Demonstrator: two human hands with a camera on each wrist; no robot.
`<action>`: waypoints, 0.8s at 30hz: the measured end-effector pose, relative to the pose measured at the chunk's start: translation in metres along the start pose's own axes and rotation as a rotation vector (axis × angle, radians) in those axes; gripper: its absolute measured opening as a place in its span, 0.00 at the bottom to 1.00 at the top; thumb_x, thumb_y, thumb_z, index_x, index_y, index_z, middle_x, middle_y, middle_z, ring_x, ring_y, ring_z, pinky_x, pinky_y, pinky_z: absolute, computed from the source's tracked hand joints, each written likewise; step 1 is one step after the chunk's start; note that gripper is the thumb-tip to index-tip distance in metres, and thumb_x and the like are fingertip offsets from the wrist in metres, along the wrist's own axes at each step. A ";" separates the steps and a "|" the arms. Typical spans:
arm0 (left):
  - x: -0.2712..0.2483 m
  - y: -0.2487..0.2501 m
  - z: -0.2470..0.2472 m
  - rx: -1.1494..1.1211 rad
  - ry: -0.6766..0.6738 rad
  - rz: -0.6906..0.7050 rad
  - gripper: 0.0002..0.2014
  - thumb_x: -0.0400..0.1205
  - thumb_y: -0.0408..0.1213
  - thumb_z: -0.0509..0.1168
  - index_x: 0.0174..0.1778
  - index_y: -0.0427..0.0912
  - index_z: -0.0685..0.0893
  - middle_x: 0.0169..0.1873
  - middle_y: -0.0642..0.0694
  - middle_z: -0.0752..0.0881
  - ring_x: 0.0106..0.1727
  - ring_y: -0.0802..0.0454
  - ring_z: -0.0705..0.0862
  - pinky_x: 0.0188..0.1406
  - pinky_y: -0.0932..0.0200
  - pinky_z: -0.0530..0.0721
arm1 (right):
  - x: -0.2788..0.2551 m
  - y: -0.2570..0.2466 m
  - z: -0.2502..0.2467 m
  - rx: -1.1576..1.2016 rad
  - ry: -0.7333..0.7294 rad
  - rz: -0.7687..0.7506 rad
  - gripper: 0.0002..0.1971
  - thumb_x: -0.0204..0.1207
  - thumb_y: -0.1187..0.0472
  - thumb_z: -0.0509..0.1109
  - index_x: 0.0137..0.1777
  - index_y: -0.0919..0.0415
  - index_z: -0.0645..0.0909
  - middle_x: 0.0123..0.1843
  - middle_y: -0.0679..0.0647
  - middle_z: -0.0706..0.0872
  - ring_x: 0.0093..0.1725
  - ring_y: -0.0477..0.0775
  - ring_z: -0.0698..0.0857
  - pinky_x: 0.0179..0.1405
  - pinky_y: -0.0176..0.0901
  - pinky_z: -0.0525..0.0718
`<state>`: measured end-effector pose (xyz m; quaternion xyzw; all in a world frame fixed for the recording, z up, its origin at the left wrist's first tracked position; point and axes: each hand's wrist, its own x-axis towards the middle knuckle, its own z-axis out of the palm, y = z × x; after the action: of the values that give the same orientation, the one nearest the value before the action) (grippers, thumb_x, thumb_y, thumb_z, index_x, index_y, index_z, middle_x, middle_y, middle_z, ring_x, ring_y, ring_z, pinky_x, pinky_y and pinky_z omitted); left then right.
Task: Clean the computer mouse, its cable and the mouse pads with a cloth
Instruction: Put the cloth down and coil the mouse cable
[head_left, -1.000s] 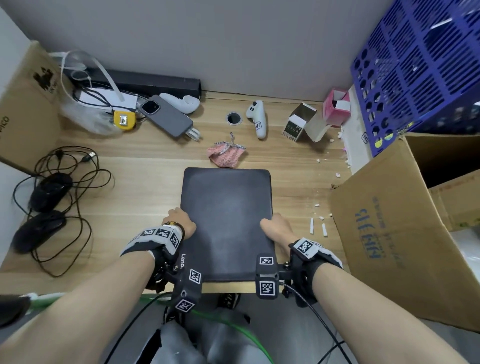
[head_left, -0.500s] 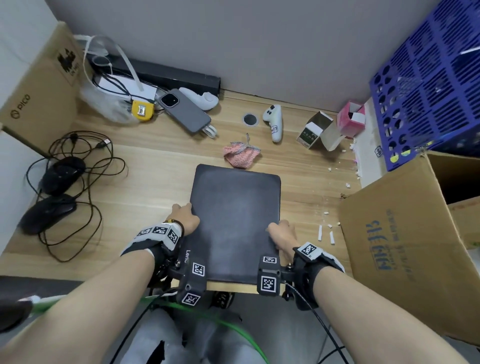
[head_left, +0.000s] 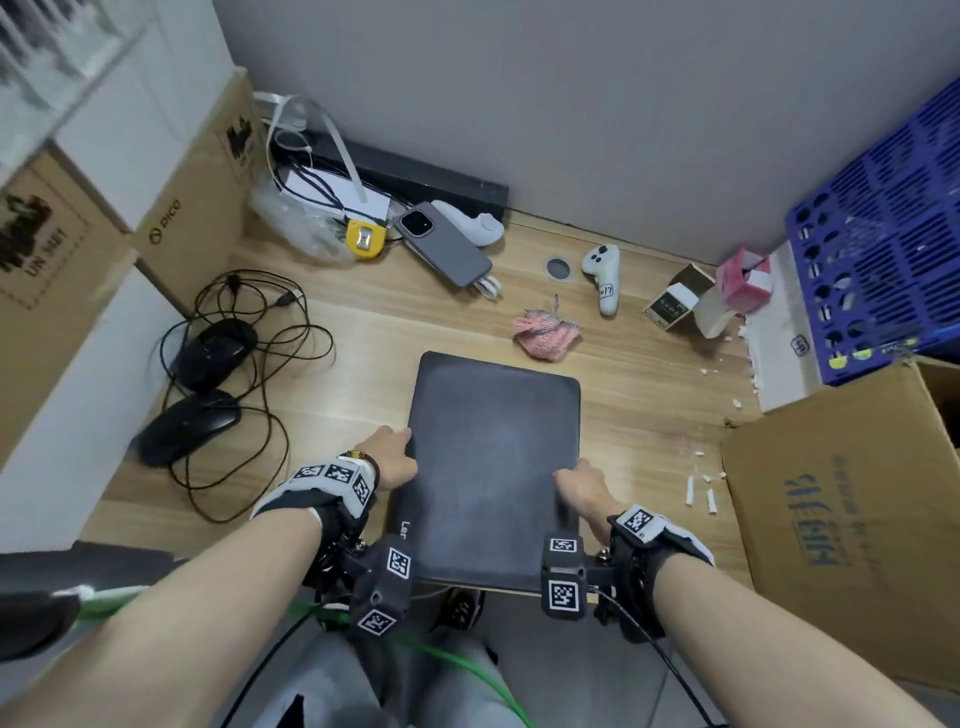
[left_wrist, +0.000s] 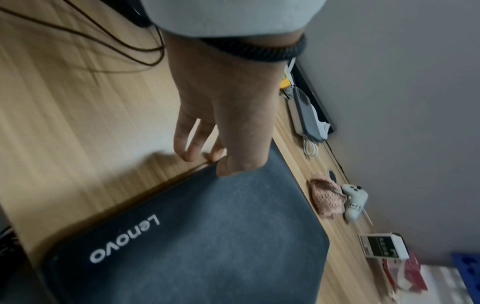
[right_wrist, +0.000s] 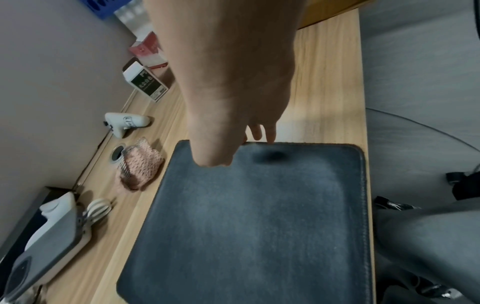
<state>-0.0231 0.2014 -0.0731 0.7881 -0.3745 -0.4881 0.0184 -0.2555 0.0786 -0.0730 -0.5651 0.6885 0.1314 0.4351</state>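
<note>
At desk front edge: mouse pad (head_left: 493, 467) lying flat, left hand (head_left: 387, 457) and right hand (head_left: 584, 491) each pinching a side edge, thumbs on top, likely squaring it for wiping; pink cloth (head_left: 545, 335) just beyond, untouched

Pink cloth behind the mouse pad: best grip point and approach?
Pinch the pink cloth at its raised crumpled middle, coming from above. It lies bunched in a loose heap on the desk, apart from the mouse pad, so folds stand up for the fingers to close on.

Left hand (left_wrist: 228, 115) pinches mouse pad (left_wrist: 207, 236) edge.
</note>
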 end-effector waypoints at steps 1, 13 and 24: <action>-0.003 -0.008 -0.004 0.001 -0.003 0.014 0.24 0.75 0.37 0.57 0.69 0.38 0.76 0.62 0.35 0.80 0.60 0.35 0.81 0.59 0.51 0.81 | -0.003 -0.006 0.003 -0.005 0.029 -0.042 0.22 0.80 0.64 0.56 0.73 0.69 0.71 0.74 0.65 0.73 0.71 0.66 0.75 0.72 0.49 0.71; -0.049 -0.150 -0.063 0.020 0.555 -0.204 0.20 0.80 0.39 0.61 0.70 0.44 0.75 0.71 0.40 0.68 0.73 0.40 0.64 0.70 0.48 0.69 | -0.061 -0.140 0.103 0.122 -0.300 -0.362 0.17 0.83 0.64 0.52 0.36 0.61 0.77 0.28 0.56 0.78 0.26 0.52 0.77 0.25 0.38 0.75; -0.045 -0.215 -0.059 0.051 0.606 -0.260 0.30 0.76 0.40 0.69 0.74 0.38 0.68 0.69 0.35 0.72 0.71 0.36 0.68 0.73 0.47 0.64 | -0.094 -0.156 0.150 -0.325 -0.499 -0.459 0.22 0.80 0.56 0.65 0.25 0.57 0.64 0.22 0.52 0.67 0.22 0.50 0.72 0.28 0.37 0.77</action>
<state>0.1356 0.3633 -0.0931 0.9390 -0.2602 -0.2200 0.0469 -0.0505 0.1908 -0.0419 -0.7168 0.3870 0.2717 0.5125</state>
